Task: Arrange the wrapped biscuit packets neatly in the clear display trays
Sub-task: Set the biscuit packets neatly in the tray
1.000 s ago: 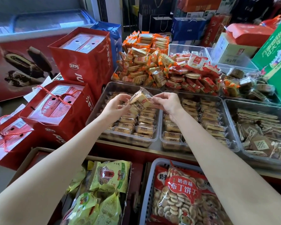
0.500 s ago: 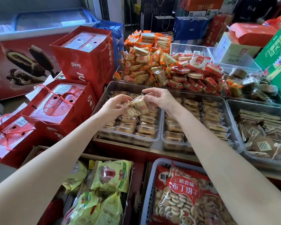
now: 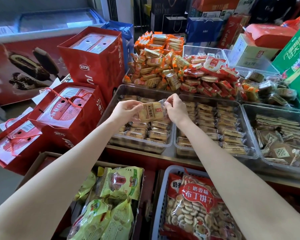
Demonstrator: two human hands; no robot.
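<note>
Both hands hold one clear-wrapped packet of pale square biscuits with a tan label (image 3: 151, 112) in the air above the left clear plastic display tray (image 3: 111, 101), the landmark for everything here. The left hand (image 3: 126, 110) grips the packet's left end, thumb on top and the other fingers curled beneath; the right hand (image 3: 176, 110) pinches the crimped right end of the wrapper between thumb and fingertips. So the fingers of both hands are clamped on the packet, which lies roughly flat, label up, over the middle of that tray.

To do this step well, I would keep the label facing up and turned the same way as the rows of matching packets (image 3: 146, 131) already lying in the tray's near half, then lower it into line with them so the rows stay square. The far half of the tray shows fewer packets, so the next open place is probably there, though the hands hide part of it. Smoothing the crimped ends flat before letting go would stop the packet riding up on its neighbours.

Both forearms reach forward from the near edge of the counter (image 3: 169, 154), converging over the tray, wrists slightly bent down. Just right of the tray sits a second clear tray (image 3: 242, 108) of similar packets in tidy rows; behind it lies a loose heap of orange-wrapped biscuit packets (image 3: 156, 66).
</note>
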